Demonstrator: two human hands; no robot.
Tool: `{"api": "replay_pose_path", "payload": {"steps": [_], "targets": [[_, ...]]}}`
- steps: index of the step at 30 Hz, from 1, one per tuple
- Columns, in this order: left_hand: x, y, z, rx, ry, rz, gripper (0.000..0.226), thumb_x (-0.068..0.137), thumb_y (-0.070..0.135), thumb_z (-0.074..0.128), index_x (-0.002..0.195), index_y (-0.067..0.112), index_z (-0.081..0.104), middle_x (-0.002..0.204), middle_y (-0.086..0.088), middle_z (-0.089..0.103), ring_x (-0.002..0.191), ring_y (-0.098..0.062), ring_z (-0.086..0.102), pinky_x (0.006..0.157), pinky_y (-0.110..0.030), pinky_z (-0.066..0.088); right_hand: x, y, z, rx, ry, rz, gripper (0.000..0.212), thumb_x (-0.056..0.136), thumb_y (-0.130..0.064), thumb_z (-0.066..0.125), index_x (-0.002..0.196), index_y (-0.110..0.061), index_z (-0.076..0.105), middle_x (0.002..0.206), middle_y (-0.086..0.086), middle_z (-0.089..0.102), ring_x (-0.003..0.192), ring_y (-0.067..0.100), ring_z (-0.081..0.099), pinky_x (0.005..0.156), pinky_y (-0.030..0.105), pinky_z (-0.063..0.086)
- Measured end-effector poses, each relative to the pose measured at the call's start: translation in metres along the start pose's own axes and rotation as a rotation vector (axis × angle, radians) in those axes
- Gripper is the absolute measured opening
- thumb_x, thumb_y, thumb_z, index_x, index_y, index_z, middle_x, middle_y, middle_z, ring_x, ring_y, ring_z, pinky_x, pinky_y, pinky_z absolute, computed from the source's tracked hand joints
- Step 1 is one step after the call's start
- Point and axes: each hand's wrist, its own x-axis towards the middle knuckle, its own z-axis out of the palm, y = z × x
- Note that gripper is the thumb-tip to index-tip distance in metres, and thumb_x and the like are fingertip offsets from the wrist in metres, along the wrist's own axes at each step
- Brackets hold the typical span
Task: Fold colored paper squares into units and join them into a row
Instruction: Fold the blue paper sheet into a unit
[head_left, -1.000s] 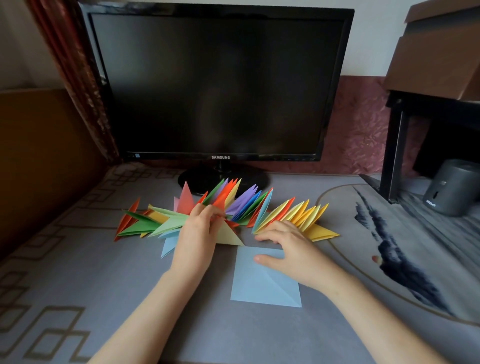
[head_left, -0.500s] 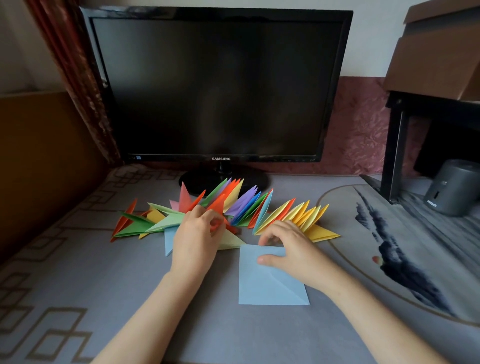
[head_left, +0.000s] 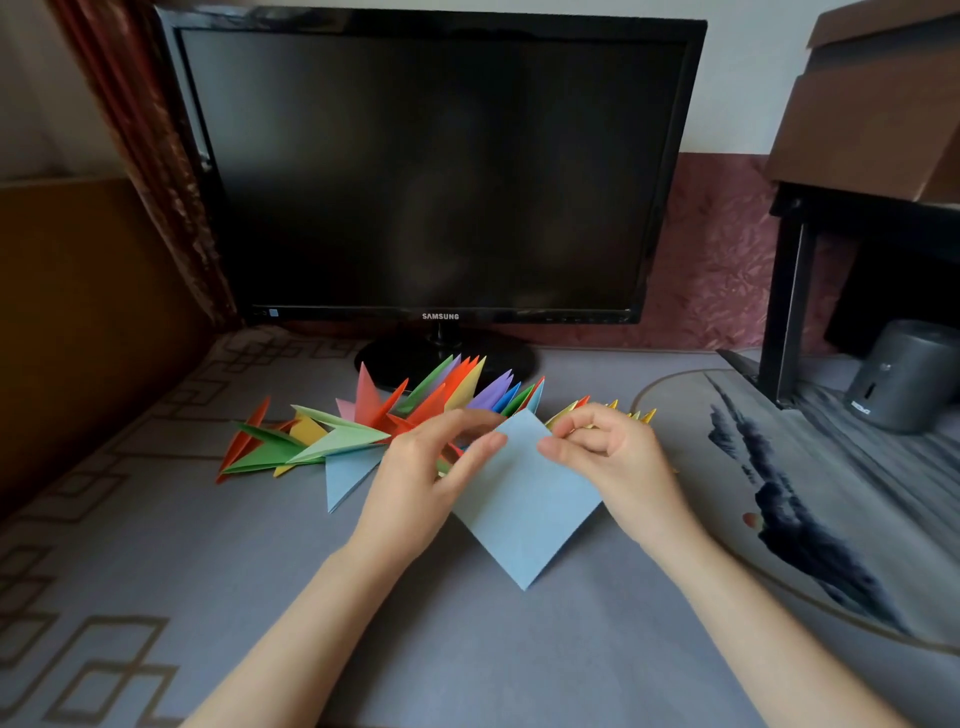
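Observation:
A light blue paper square (head_left: 522, 512) hangs lifted above the desk, turned like a diamond with one corner down. My left hand (head_left: 415, 483) pinches its upper left edge. My right hand (head_left: 610, 457) pinches its upper right edge near the top corner. Behind both hands a row of joined folded units (head_left: 415, 410) in red, orange, green, yellow, purple and blue stretches across the desk mat. One light blue unit (head_left: 345, 478) points toward me at the row's near side. The yellow units at the right end are mostly hidden by my right hand.
A black monitor (head_left: 431, 171) on a round stand is right behind the row. The grey patterned desk mat (head_left: 156, 571) covers the table. A black shelf leg (head_left: 784, 312) and a grey cylinder (head_left: 904, 374) stand at the right. A brown panel (head_left: 78, 312) borders the left.
Both hands left the row and the desk. They picked the blue square up and turned it from lying flat to a raised diamond held between them.

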Motion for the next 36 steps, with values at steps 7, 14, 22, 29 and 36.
{"api": "replay_pose_path", "payload": {"steps": [7, 14, 22, 29, 36], "targets": [[0.002, 0.004, 0.005, -0.341, -0.102, -0.299, 0.023, 0.072, 0.019, 0.081, 0.093, 0.020, 0.071, 0.094, 0.004, 0.074, 0.085, -0.011, 0.071, 0.073, -0.028, 0.057, 0.001, -0.002, -0.001, 0.016, 0.041, -0.034, 0.013, 0.079, -0.005, 0.071, 0.078, -0.006, 0.058, 0.065, 0.004, 0.066, 0.056, 0.006, 0.054, 0.054, 0.011, 0.040], [0.005, 0.005, -0.002, -0.491, -0.005, -0.412, 0.013, 0.077, 0.012, 0.075, 0.089, 0.012, 0.069, 0.079, 0.005, 0.074, 0.071, -0.011, 0.071, 0.056, -0.019, 0.052, -0.004, -0.005, 0.000, -0.086, -0.043, -0.223, 0.028, 0.088, -0.009, 0.043, 0.101, -0.017, 0.065, 0.108, -0.005, 0.067, 0.102, 0.007, 0.060, 0.082, 0.017, 0.044], [0.007, 0.000, -0.007, -0.589, -0.010, -0.503, 0.015, 0.078, 0.013, 0.074, 0.092, 0.011, 0.070, 0.083, -0.004, 0.074, 0.074, -0.018, 0.071, 0.059, -0.024, 0.055, -0.005, 0.004, -0.001, -0.645, -0.288, -0.440, 0.057, 0.075, 0.007, 0.062, 0.110, -0.037, 0.068, 0.152, -0.017, 0.021, 0.135, 0.004, 0.018, 0.107, 0.008, 0.015], [0.006, 0.001, -0.004, -0.572, -0.074, -0.500, 0.012, 0.079, 0.014, 0.073, 0.090, 0.013, 0.070, 0.083, -0.003, 0.074, 0.074, -0.017, 0.070, 0.060, -0.026, 0.055, -0.001, 0.005, -0.002, -0.522, -0.212, -0.387, 0.026, 0.068, -0.018, 0.080, 0.089, -0.034, 0.076, 0.142, -0.016, 0.042, 0.134, 0.008, 0.024, 0.106, 0.010, 0.019], [0.006, 0.008, -0.006, -0.729, -0.125, -0.475, 0.016, 0.090, 0.012, 0.058, 0.102, 0.006, 0.065, 0.093, -0.007, 0.075, 0.084, -0.026, 0.073, 0.061, -0.026, 0.060, 0.001, 0.004, 0.000, -0.237, -0.094, -0.224, 0.023, 0.068, -0.037, 0.075, 0.079, -0.017, 0.076, 0.116, -0.008, 0.064, 0.114, 0.005, 0.049, 0.091, 0.013, 0.037]]}}
